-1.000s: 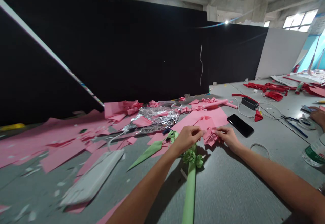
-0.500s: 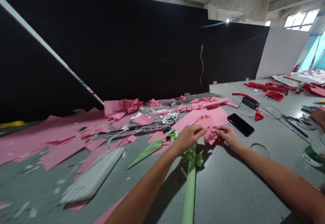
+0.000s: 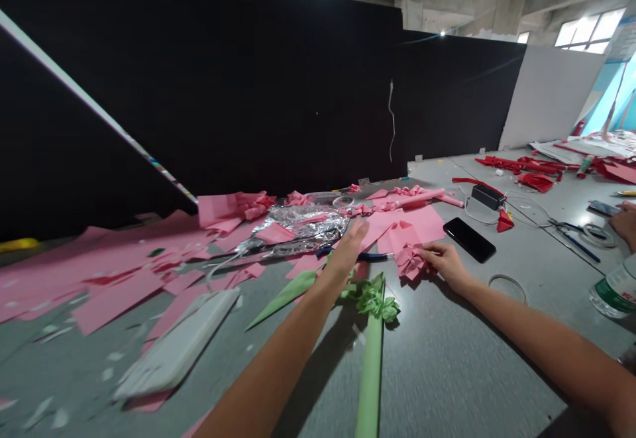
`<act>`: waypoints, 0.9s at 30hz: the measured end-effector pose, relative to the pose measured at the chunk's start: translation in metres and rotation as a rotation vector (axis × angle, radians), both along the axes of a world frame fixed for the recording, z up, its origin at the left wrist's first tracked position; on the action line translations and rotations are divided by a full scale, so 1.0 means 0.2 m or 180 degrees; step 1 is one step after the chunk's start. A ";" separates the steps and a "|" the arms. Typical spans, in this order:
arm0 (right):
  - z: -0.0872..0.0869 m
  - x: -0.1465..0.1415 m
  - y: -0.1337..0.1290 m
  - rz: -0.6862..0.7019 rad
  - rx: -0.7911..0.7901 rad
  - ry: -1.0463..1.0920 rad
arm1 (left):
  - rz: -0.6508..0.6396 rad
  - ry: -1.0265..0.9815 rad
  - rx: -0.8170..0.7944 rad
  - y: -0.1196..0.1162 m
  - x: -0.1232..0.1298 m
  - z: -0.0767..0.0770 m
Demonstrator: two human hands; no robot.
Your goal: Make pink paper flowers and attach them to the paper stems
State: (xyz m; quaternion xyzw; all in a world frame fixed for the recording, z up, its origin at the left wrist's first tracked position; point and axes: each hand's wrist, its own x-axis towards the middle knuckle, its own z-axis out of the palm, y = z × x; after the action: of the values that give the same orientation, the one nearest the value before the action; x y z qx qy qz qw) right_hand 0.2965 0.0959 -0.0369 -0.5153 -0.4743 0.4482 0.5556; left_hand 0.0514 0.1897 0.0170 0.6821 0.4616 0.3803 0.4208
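The flower (image 3: 410,262) is pinched at its right side between the thumb and fingers of the right hand (image 3: 450,267); whether it is rested on the tabletop (image 3: 447,365) cannot be told. It is placed by the near edge of the pink sheet (image 3: 431,222), to the far right of the stem (image 3: 370,372). The left hand (image 3: 352,240) is stretched across a blue tool (image 3: 370,256), whose ends are seen on both sides of it; its fingers are pointed far, and whether anything is gripped cannot be told. The stem is cut off by the near edge of the view, and its far end is crowded by green blooms (image 3: 371,297). On the left, movement is hemmed in by the leaf (image 3: 283,297), the white block (image 3: 179,342) and the foil (image 3: 313,222). The widest room is offered between stem and right forearm, where bare surface is shown. Beyond the right hand, space is bounded by the phone (image 3: 470,239) and, to the right, by the cable loop (image 3: 507,280). The far edge is closed by the black panel (image 3: 298,93).
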 end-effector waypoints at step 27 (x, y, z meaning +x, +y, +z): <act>0.01 -0.03 0.01 -0.0375 0.0649 -0.0765 | -0.0552 0.0533 0.0779 -0.21 0.18 -0.05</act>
State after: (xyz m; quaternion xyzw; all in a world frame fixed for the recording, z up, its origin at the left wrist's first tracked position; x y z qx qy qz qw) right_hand 0.2896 0.0974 -0.0350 -0.5331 -0.5493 0.2996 0.5695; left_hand 0.0874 0.1478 0.0074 0.7948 0.3847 0.3377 0.3259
